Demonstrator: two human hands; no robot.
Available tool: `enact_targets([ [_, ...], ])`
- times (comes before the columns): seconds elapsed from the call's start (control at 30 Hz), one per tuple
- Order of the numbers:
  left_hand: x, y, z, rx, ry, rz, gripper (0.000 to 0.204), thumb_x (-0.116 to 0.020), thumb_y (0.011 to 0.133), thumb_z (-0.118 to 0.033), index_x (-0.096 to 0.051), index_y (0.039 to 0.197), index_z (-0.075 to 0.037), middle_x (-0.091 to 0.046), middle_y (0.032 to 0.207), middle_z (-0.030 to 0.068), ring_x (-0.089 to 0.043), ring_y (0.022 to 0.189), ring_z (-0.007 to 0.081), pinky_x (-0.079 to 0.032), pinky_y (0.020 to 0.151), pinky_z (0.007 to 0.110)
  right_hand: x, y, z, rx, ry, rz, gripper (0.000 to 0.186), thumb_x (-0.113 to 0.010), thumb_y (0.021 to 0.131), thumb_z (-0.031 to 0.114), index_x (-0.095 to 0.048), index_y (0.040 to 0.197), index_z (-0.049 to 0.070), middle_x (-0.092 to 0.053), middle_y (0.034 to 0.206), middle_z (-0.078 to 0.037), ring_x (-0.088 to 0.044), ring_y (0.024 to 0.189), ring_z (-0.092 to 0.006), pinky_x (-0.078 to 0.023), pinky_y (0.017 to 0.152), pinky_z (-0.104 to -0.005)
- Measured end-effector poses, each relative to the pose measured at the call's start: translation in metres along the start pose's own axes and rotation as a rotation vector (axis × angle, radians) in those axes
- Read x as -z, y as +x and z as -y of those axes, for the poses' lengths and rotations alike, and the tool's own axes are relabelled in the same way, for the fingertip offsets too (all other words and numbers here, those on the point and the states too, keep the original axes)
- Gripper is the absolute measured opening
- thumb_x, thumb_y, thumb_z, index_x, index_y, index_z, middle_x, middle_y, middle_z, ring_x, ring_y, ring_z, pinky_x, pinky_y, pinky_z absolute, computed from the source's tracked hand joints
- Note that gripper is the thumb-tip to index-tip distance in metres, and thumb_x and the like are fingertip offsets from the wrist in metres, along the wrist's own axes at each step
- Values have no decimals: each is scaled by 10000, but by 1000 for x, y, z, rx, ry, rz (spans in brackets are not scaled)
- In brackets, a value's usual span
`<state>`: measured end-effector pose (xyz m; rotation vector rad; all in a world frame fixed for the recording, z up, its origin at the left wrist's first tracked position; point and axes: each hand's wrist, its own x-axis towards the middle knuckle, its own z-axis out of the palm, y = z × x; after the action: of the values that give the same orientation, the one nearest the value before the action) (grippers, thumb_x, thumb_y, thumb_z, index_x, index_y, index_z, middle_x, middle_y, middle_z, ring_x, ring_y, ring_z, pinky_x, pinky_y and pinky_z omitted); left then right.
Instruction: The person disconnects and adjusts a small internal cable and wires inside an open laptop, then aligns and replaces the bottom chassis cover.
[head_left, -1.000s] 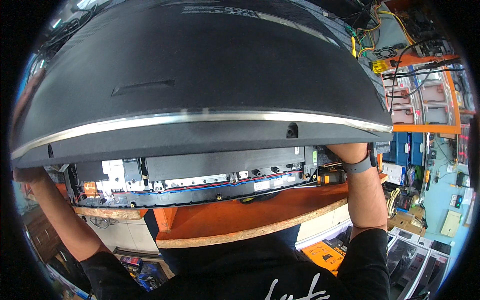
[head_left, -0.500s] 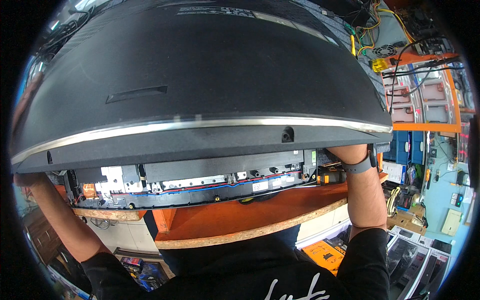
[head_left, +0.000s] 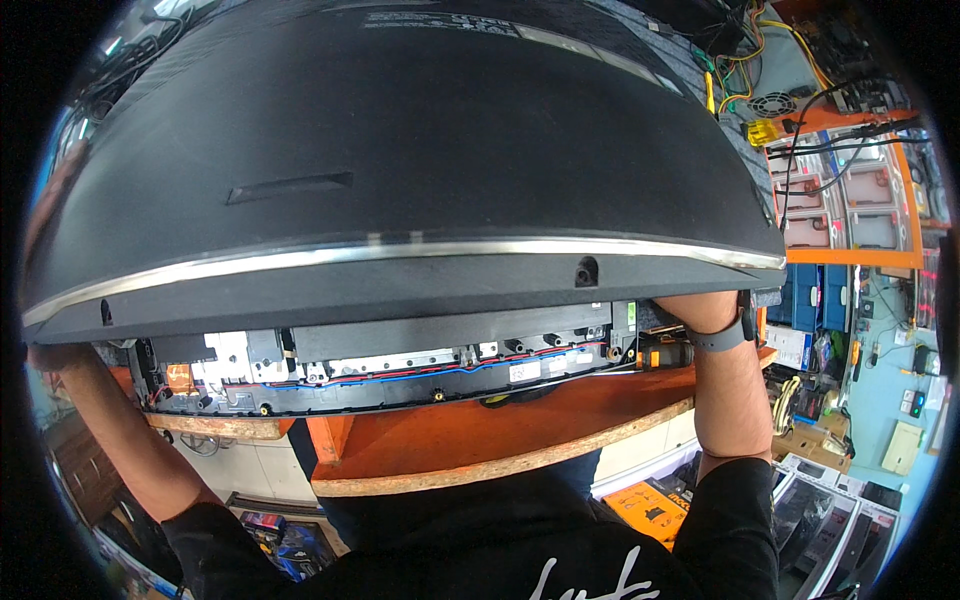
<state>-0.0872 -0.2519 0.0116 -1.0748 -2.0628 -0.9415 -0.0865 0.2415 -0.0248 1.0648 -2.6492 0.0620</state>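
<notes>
A large black curved panel point(head_left: 450, 130) with a silver trim strip spans most of my view. Beneath its near edge shows an opened device point(head_left: 390, 365), with metal brackets, screw posts and red and blue wires. My left hand point(head_left: 52, 355) is at the panel's lower left edge, its fingers hidden. My right hand point(head_left: 690, 308), below a watch band, reaches under the panel's right end, fingers out of sight. A yellow-and-black tool point(head_left: 668, 353) lies beside the device's right end.
An orange wooden bench edge point(head_left: 500, 480) is in front of me. At right are a yellow-handled tool point(head_left: 760, 132), loose cables, a fan point(head_left: 772, 103), an orange-framed display of small packages point(head_left: 905, 250) and stacked boxes point(head_left: 820, 540). A yellow-orange box point(head_left: 645, 510) sits lower down.
The panel's trim and near edge sit slightly lower in the picture than a second ago. Both my hands stay at its edge, nearly unmoved.
</notes>
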Motion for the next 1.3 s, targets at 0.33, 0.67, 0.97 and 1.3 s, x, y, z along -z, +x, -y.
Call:
enact_targets([
  [0.33,-1,5,-5,-4,40,5,796,-315,852,-577,-521,986,180,-578,931,335,-593,894,417,-469,837,489,-7,-7,-5,1,-179,40,308,-655,763,269,-604,1002,82,-614,938,-89,-598,830,-222,-470,696,-340],
  [0.67,1,6,-1,-46,18,14,786,-311,856,-568,-522,986,178,-579,931,333,-591,899,418,-468,839,489,-3,-4,-5,-109,103,-15,282,-656,759,242,-611,981,75,-621,922,-91,-600,828,-236,-472,694,-349],
  [0.97,0,4,0,-28,22,17,790,-311,856,-569,-516,993,181,-575,937,337,-588,906,419,-466,842,490,1,-2,0,-90,-1,26,284,-653,761,244,-604,986,79,-612,916,-86,-598,825,-234,-469,688,-350],
  [1.3,1,3,-1,-16,24,15,795,-310,856,-570,-509,1001,185,-570,945,342,-585,914,421,-463,846,491,-1,-3,-1,-97,115,-37,268,-658,751,228,-611,963,71,-619,899,-90,-599,808,-231,-469,681,-343],
])
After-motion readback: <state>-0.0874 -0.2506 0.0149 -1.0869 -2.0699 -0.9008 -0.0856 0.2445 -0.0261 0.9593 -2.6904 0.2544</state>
